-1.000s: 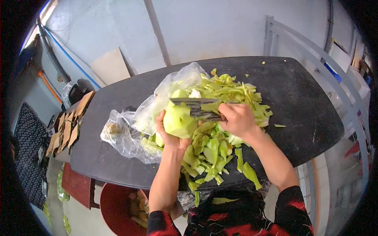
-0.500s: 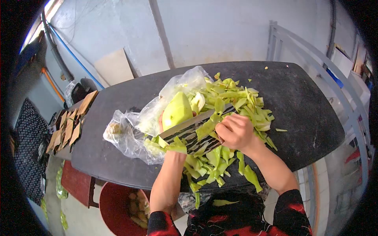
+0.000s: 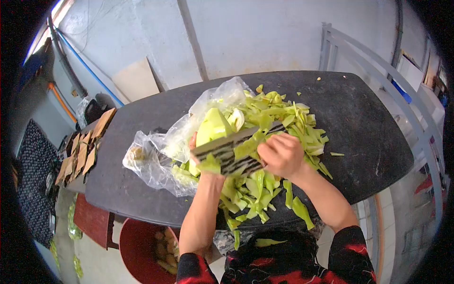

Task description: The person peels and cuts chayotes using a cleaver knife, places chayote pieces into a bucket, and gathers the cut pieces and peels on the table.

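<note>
A pale green peeled fruit (image 3: 213, 126) rests in my left hand (image 3: 193, 142), whose fingers are mostly hidden behind it and the blade. My right hand (image 3: 282, 154) is closed round the handle of a wide knife (image 3: 229, 154), its blade slanting across the fruit's lower side. Green slivers cling to the striped blade. Beneath and to the right of both hands spreads a heap of green peelings (image 3: 257, 189). A clear plastic bag (image 3: 182, 137) lies left of the fruit.
The dark table (image 3: 127, 189) carries the heap and bag. A red bin (image 3: 137, 251) with scraps stands below its front edge, beside a dark red stool (image 3: 92, 222). Grey metal railings (image 3: 388, 87) are at the right. Cardboard pieces (image 3: 87, 151) lie at the left.
The knife has swung from across the fruit's top to its lower side, slanting down left. Since the middle frame it has shifted slightly upward. My left hand still holds the fruit.
</note>
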`<state>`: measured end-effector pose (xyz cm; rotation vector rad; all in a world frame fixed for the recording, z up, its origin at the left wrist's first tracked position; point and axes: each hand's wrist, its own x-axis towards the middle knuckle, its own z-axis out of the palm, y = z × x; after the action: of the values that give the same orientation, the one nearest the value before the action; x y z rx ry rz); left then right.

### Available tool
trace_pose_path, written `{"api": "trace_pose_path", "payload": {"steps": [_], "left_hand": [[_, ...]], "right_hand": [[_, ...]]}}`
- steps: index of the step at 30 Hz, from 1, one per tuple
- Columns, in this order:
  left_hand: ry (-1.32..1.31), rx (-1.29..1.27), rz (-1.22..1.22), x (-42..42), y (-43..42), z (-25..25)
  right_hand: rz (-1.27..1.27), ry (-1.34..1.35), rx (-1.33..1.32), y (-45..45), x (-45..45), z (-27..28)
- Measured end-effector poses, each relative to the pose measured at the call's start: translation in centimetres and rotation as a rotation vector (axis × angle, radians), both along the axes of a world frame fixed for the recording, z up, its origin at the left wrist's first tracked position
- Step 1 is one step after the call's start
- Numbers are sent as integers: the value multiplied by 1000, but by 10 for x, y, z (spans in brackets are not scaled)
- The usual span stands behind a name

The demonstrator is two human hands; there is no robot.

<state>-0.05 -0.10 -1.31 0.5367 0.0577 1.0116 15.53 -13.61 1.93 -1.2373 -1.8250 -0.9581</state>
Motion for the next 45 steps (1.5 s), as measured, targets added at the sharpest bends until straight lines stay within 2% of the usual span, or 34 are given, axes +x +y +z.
{"api": "trace_pose_path", "payload": {"steps": [5,9,11,15,16,17,19,20,22,23,24,25,27,32,35,38,40,41,44,45], "left_hand": [[-92,-19,-121,-5,2,4],[-69,-96,-32,-7,0,8],[-152,46,-255,-12,5,4],[-61,129,-268,-12,0,6],[-171,164,-340,-12,-1,8],[-173,160,-335,-10,-4,9],[-17,-77,-39,-4,-9,11],[-7,-3,-80,-6,-8,10],[-12,-14,-115,-9,3,-1],[-23,-23,-157,-8,6,-5],[-147,175,-357,-8,-5,8],[-149,177,-367,-6,-10,12],[39,96,-240,-2,-17,17],[70,43,-258,-5,-12,9],[0,167,-300,-4,-5,10],[-19,58,-257,-6,-5,9],[371,11,-63,-4,-3,20],[370,14,-63,-2,4,16],[682,31,103,1,33,-9],[681,31,111,-2,35,-9]], "right_hand": [[-25,108,-73,2,16,1],[-4,130,-108,3,16,-1],[-32,171,-123,8,21,-5],[-57,218,-151,5,26,-1],[-56,212,-152,3,24,2],[-19,187,-167,-1,21,4],[29,168,-189,-4,13,7],[44,159,-173,-3,10,7],[54,151,-153,-1,10,5],[7,196,-171,3,16,2],[-43,238,-188,7,22,-1],[-53,238,-185,10,29,-5],[-98,274,-116,16,41,-9],[-266,312,-253,19,49,-18],[-318,320,-299,21,57,-18],[-375,304,-347,21,54,-22],[-435,293,-353,22,52,-24],[-435,293,-351,22,52,-24],[-476,309,-337,21,51,-22],[-504,342,-360,19,49,-19]]}}
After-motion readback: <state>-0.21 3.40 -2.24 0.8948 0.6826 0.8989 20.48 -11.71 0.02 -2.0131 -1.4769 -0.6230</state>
